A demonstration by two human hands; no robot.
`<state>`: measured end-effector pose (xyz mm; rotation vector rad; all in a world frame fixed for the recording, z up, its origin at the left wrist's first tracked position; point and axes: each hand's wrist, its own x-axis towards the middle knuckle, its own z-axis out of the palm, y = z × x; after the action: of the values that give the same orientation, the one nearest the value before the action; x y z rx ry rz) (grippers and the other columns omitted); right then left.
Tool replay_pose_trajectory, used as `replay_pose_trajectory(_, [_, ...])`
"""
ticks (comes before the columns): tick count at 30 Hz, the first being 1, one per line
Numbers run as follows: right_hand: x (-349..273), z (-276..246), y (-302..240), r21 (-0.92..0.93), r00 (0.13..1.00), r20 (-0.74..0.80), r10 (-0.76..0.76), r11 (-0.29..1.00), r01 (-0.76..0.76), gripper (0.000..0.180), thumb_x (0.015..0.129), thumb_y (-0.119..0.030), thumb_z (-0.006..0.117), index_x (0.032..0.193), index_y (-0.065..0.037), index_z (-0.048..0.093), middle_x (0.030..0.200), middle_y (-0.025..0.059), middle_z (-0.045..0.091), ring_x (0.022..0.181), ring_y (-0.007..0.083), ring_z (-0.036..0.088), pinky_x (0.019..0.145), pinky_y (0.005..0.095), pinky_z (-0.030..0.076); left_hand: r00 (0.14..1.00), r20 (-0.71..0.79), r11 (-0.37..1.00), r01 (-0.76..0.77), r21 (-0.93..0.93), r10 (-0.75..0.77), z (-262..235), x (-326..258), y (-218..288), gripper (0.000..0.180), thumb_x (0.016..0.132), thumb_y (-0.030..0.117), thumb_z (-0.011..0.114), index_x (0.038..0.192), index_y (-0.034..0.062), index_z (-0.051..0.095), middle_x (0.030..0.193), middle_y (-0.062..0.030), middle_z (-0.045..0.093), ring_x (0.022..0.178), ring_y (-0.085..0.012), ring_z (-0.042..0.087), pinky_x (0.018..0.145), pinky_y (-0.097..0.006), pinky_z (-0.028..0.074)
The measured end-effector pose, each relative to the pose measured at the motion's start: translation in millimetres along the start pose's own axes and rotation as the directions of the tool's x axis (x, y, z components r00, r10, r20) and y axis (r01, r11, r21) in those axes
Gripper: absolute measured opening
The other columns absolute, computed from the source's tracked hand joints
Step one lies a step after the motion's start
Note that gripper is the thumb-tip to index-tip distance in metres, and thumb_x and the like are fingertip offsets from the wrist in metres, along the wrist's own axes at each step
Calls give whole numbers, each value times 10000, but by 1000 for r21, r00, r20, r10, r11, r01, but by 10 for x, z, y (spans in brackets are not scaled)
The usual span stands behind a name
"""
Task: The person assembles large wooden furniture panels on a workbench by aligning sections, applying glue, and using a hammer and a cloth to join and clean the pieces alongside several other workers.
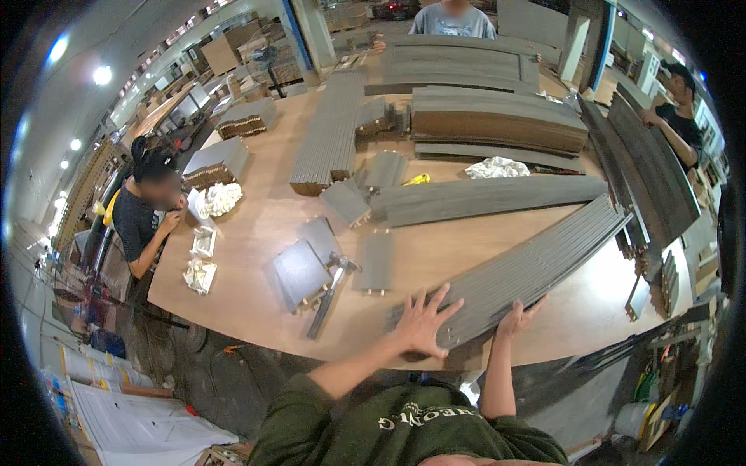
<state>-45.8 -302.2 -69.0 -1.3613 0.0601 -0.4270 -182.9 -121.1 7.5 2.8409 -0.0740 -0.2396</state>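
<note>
Left hand: the person's bare left hand [426, 320] lies over the near left end of the stack, fingers splayed wide and thumb held apart, closed around nothing; firm contact cannot be told.
Right hand: the bare right hand [514, 318] stands at the stack's near right edge, fingers extended and loosely parted; whether they bear on the edge cannot be told.
Stack between the hands: a long bundle of thin grey wood-look strips [536, 268], laid side by side, runs obliquely from the near table edge toward the far right.
Table: a broad, light-brown work surface [233, 283] with a curved outline in this fisheye view.
Left of the hands: a claw hammer with a metal head [329, 295] rests beside overlapping small grey rectangular panels [301, 272]; a single upright-set grey panel [378, 262] lies near it.
Beyond the stack: one long grey board [497, 200], a small yellow object [417, 179], a crumpled white bundle [497, 168] and a tall pile of grey boards [497, 128].
Co-workers: one person at left [144, 221], one at the far side [454, 22], one at right [684, 116].
</note>
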Motion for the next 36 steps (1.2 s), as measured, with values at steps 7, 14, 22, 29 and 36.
replay_pose_trajectory(7, [322,197,300,-18,997,-77,-10,1000,9,774,787,-68,481,1456,48,109,1477,226,191,1308,312,291,1078,352,237,986,-165,958,-67,-278,21,-10,417,-542,1038,633,662,678,1476,324,176,1531,-182,97,1337,-434,250,1011,-661,223])
replay_pose_trajectory(14, [5,81,539,-159,998,-45,37,986,-43,680,946,-241,457,1446,59,108,1500,254,148,1386,352,175,1125,397,181,984,-62,985,164,-57,-168,28,828,-1500,388,921,419,452,1269,281,554,1356,1,504,1270,-232,434,1036,-626,219])
replay_pose_trajectory(22, [-175,306,410,-206,995,-70,-67,977,51,616,954,-220,393,1435,84,154,1505,251,147,1395,335,156,1131,396,132,878,-389,914,120,-388,-280,16,86,-1670,324,872,241,522,1176,185,619,1141,-64,635,1137,-239,528,1047,-488,312])
replay_pose_trajectory(29, [35,342,585,-269,991,-66,-116,959,94,616,945,-215,389,1437,72,156,1495,270,142,1356,380,233,1110,427,211,710,-477,727,72,-682,-518,384,22,-945,500,871,418,588,1248,92,543,1218,-179,545,1166,-328,489,980,-412,383])
replay_pose_trajectory(36, [292,693,531,-71,988,-151,-37,997,27,664,933,-253,421,1446,59,138,1496,268,140,1360,367,229,1109,432,215,734,-380,718,207,-664,-563,209,268,-1220,711,837,538,581,1380,119,395,1322,-182,481,1235,-340,443,1002,-428,372])
